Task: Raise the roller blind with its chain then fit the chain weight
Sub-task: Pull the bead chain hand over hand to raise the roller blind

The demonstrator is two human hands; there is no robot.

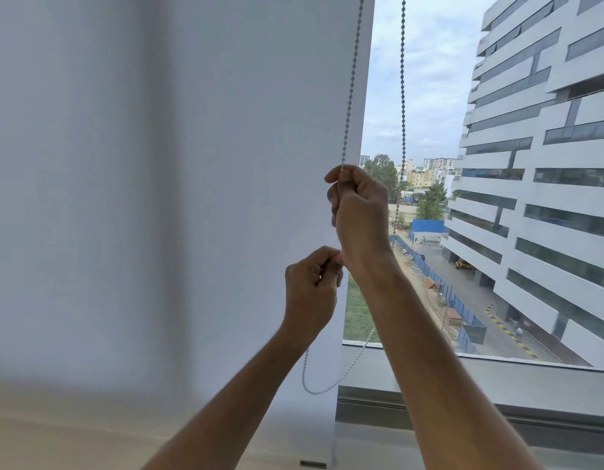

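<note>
A white roller blind (192,164) hangs down over the left part of the window, its bottom bar (313,464) near the sill. A beaded chain (352,86) runs down in two strands along the blind's right edge. My right hand (358,212) is closed around the left strand at mid height. My left hand (310,293) sits just below it, fingers pinched on the same strand. Below my hands the chain hangs in a slack loop (322,390). The other strand (403,96) hangs free in front of the glass. No chain weight is visible.
A grey window frame and sill (463,395) run along the bottom right. Through the glass there is a large white office building (548,164) and a street far below. A pale surface (73,435) lies at the lower left.
</note>
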